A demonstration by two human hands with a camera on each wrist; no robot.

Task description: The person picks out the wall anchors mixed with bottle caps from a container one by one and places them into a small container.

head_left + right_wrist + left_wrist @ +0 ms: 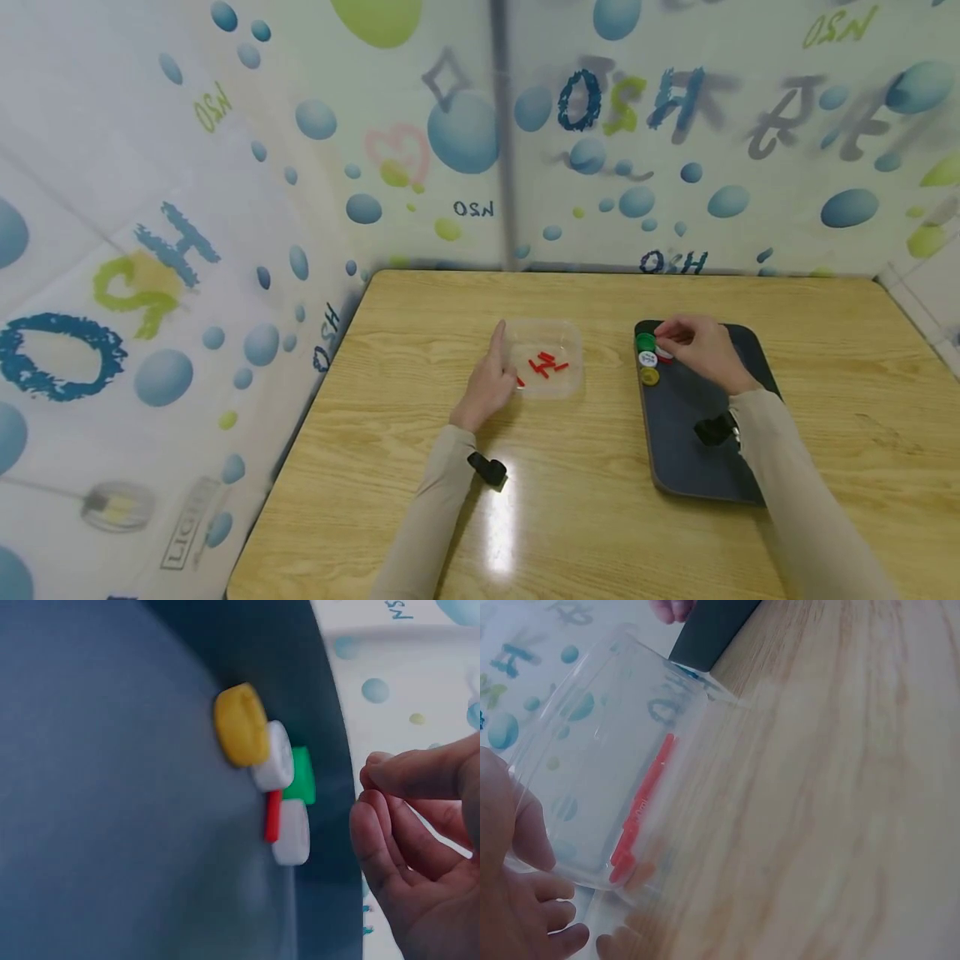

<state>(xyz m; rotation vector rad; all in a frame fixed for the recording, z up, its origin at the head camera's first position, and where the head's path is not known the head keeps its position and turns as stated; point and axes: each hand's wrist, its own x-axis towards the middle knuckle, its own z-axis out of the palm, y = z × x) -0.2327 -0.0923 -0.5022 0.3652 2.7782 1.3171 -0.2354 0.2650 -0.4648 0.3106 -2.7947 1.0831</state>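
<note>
A clear plastic container [568,387] holds several short red sticks [546,360]. My left hand [489,387] grips its left wall, with the thumb on one side and the curled fingers on the other in the left wrist view. A dark tray [697,450] has a green bottle cap [645,341], a white bottle cap [647,359] and a yellow bottle cap [650,377] along its left edge. Another white cap [292,832] and a red stick [273,816] lie beside them. My right hand [701,348] is above these caps, its thumb and fingertips together with nothing visible between them.
The wooden table [570,508] carries both the container and the tray, which stand apart. Behind the table and along its left side hang printed curtains [420,242] close to the edges. A dark wrist camera [487,469] is strapped to the left sleeve.
</note>
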